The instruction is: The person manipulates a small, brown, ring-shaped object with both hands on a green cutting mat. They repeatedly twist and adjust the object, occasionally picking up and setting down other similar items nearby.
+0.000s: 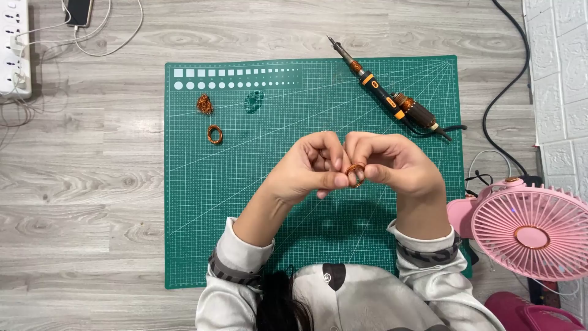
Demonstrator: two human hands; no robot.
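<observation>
Copper coil [355, 175] sits pinched between your fingertips, both your left hand [309, 165] and right hand [392, 162] curled closed around it above the green cutting mat [245, 202]. Farther left on the mat lie a copper ring [214, 134] and a tangled copper bundle [204, 104]. A soldering iron [383, 98] rests upper right; a pink fan [531, 230] stands beside the mat.

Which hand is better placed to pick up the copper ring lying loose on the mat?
Probably the left hand: the loose copper ring lies on its side of the green mat. Both hands pinch a coil, the right hand farther away.
</observation>
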